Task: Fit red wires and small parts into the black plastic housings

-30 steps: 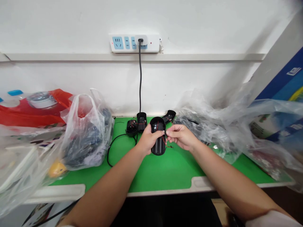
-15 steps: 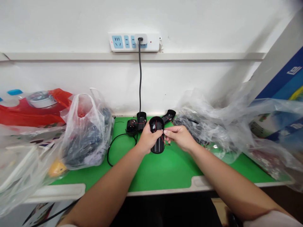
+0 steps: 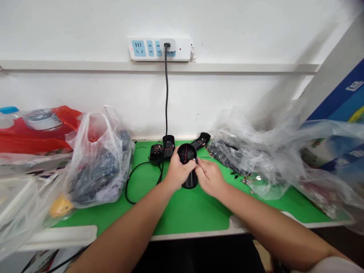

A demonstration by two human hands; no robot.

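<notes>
A black plastic housing (image 3: 190, 181), with a wide round cup at its top and a narrower body below, is held over the green mat. A thin red wire (image 3: 185, 153) runs across the inside of the cup. My left hand (image 3: 179, 171) wraps round the housing's left side, its thumb laid over the front. On the opposite edge my right hand (image 3: 209, 175) is closed, thumb and fingers gripping the rim close to the left thumb. Whether a small part or wire is also between those fingers is hidden.
Behind the hands lie black housings (image 3: 168, 146) with red wires and another black piece (image 3: 202, 139). A black cable (image 3: 166, 94) hangs from the power strip (image 3: 155, 49). Plastic bags (image 3: 98, 170) crowd the left; clear bags (image 3: 256, 151) with dark parts crowd the right.
My right hand has moved in against the housing's right edge, its fingers more curled. The red wire end that hung below them is now out of sight. The view has shifted slightly.
</notes>
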